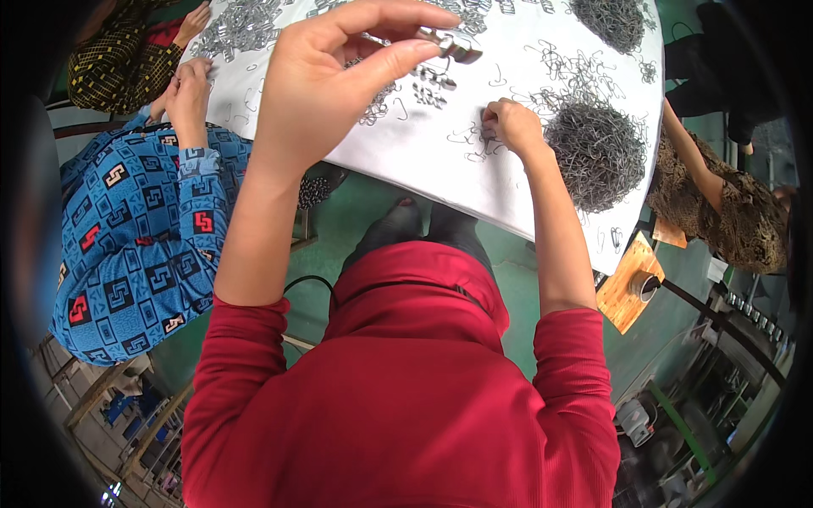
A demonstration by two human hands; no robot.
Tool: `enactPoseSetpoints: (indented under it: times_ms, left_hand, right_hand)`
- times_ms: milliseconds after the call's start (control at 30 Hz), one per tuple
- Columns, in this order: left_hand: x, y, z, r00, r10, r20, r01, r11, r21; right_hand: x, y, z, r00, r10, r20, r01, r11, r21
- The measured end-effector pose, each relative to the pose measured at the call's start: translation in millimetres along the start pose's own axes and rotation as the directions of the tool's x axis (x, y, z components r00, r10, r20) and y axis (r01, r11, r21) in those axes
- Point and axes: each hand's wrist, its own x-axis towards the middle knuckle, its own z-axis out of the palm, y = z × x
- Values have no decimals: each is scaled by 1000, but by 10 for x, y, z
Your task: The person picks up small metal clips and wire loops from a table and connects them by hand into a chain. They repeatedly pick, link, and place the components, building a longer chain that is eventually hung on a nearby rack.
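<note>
My left hand (315, 93) is raised over the white-covered table (474, 182), thumb and fingers pinching a small shiny bent-metal clip piece (457, 51). Below that piece, more small metal pieces (434, 85) show, partly behind my hand. Lower down, my right hand (517, 129) rests at the tabletop with its fingers curled together beside a few loose bent wire hooks (481, 146). What its fingertips pinch, if anything, is too small to make out. Close by on its right lies a large heap of dark wire hooks (596, 157).
Another dark heap of hooks (611, 21) lies at the far right, with scattered hooks (576, 76) between the heaps. Shiny metal pieces (241, 30) cover the far left. Co-workers sit left, one in a blue patterned top (140, 245), and right. A wooden stool (625, 292) stands at the right.
</note>
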Motion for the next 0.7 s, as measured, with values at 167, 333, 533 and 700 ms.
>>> enactPoseSetpoints:
  times_ms: [167,333,533,700]
  left_hand:
    - [81,-4,48,962,-236,-137,205,956,-210]
    - [144,-169,-30,994,-19,-107,15,999,-40]
    - [211,-84,221,984,-130,-119,107,977,-182]
    - [311,15,478,975,-129,-183,89,973,-212]
  right_hand:
    - [83,102,130,968,-251,-27,228,914,-335]
    - [-69,14,-278,999,-26,-44,45,858,512]
    - [-456,-717,-1268,975,15,-222,203,352,914]
    - [-685,-1112,-1728,795,58,-604,520,448,727]
